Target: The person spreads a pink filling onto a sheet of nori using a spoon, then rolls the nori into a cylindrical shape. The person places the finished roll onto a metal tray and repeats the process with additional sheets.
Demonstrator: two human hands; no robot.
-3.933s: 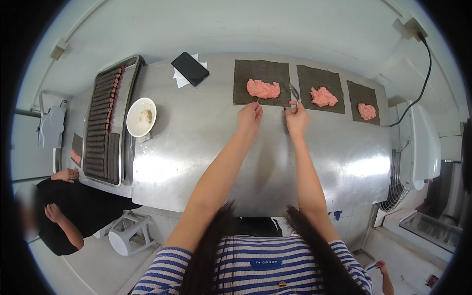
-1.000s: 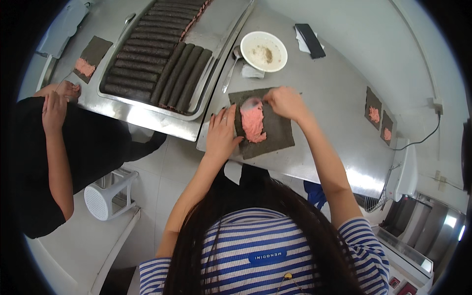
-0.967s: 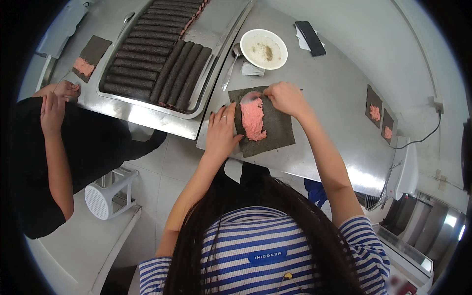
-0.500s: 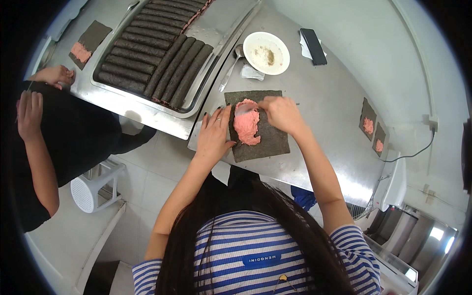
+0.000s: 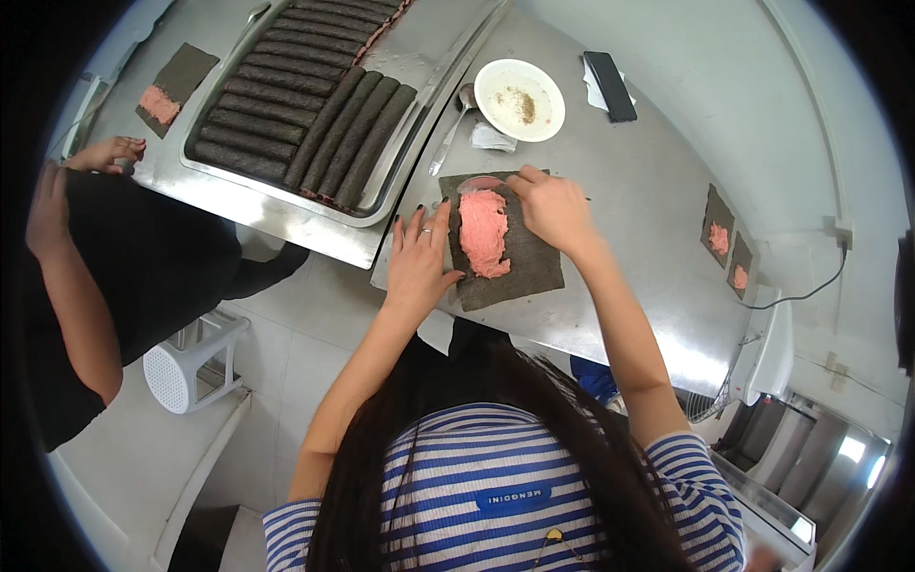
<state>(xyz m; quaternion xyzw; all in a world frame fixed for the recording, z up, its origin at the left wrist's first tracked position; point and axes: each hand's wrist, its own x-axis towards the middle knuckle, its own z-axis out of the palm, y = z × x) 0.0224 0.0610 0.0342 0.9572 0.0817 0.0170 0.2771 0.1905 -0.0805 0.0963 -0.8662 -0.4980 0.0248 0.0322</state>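
A dark seaweed sheet lies on the steel table with a strip of pink paste spread down its left part. My left hand lies flat at the sheet's left edge, fingers apart, pressing it down. My right hand rests on the sheet's upper right, its fingers curled and touching the top of the paste. Whether it holds a small tool is hidden by the fingers.
A steel tray of several dark rolls sits to the left. A white bowl, spoon and black phone lie beyond. Two more pasted sheets wait at right. Another person stands at left beside a white stool.
The pink lump has been spread into a longer strip down the sheet. My left hand shifted slightly outward on the sheet's edge. The person at left moved their arms.
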